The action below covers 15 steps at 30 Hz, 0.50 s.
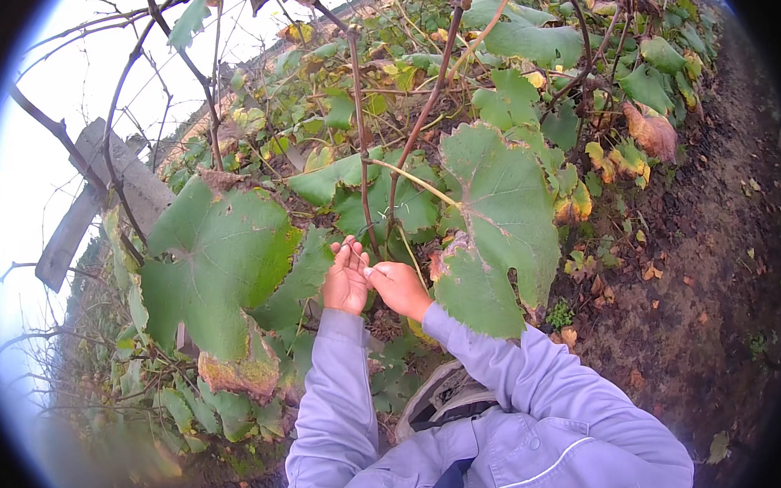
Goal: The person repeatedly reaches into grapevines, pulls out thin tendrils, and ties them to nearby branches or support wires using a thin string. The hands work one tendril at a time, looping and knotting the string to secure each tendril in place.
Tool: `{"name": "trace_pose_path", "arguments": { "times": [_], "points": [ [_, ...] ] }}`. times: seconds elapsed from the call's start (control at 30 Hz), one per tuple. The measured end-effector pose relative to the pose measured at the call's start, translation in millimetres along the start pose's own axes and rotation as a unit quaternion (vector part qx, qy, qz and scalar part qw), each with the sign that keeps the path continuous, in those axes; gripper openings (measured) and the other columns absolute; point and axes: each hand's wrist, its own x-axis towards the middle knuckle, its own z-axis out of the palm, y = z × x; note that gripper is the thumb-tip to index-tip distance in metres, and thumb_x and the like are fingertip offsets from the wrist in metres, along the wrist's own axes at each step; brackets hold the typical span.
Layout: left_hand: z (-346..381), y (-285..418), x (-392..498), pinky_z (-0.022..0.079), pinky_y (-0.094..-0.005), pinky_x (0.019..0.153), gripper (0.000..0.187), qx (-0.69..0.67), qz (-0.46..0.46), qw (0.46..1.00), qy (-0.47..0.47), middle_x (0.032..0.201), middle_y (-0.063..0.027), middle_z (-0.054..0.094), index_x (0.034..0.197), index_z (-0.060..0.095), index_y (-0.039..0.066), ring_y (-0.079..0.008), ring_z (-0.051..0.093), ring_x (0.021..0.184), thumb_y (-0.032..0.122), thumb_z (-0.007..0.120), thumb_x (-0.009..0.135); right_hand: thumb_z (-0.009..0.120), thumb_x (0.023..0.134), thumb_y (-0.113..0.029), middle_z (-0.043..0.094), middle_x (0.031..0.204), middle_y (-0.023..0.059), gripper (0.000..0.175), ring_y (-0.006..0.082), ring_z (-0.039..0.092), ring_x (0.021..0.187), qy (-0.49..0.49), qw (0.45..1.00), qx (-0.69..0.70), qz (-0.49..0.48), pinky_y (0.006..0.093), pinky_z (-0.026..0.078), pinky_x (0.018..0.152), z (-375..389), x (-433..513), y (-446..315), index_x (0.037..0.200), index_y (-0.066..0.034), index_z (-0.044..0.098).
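Note:
My left hand (347, 278) is palm up with curled fingers, a thin strand, wire or twine, between its fingertips. My right hand (398, 285) touches it from the right, thumb and forefinger pinching the same strand. Just above the fingertips, a dark tie with pale loose ends (383, 216) lies at the upright grapevine canes (362, 145). A large green grape leaf (213, 255) hangs left of my hands. Another broad leaf with browned edges (506, 217) hangs to the right, partly over my right forearm.
Bare brown canes (206, 87) cross the upper left before a weathered post with a crosspiece (124, 170). Dense vine foliage (289, 116) spreads behind. Brown soil with fallen leaves (694, 279) lies to the right. A light-coloured hat or bag (433, 392) is below my forearms.

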Motion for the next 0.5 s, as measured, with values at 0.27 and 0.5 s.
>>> {"name": "trace_pose_path", "arguments": {
  "times": [0.27,0.5],
  "points": [
    [-37,-2,43,0.064,-0.0337,0.079,0.028,-0.029,-0.054,0.983,-0.174,0.116,-0.0026,0.074,0.135,0.06,0.018,-0.0146,0.074,0.1,0.013,0.065,0.107,0.066,0.105,-0.03,0.048,0.063,-0.0052,0.03,0.0044,0.034,0.047,-0.079,0.931,0.247,0.255,0.0252,0.02,0.043,-19,4,-24,0.089,-0.0043,0.069],
    [-50,4,84,0.061,-0.0301,0.064,0.033,-0.043,-0.148,0.963,-0.219,0.093,0.0003,0.076,0.135,0.063,0.017,-0.0145,0.076,0.077,0.019,0.073,0.104,0.067,0.105,-0.031,0.05,0.063,-0.0055,0.033,0.0052,0.039,0.052,-0.094,0.959,0.14,0.228,0.0265,0.027,0.046,-31,13,-19,0.085,-0.004,0.069]
  ]
}}
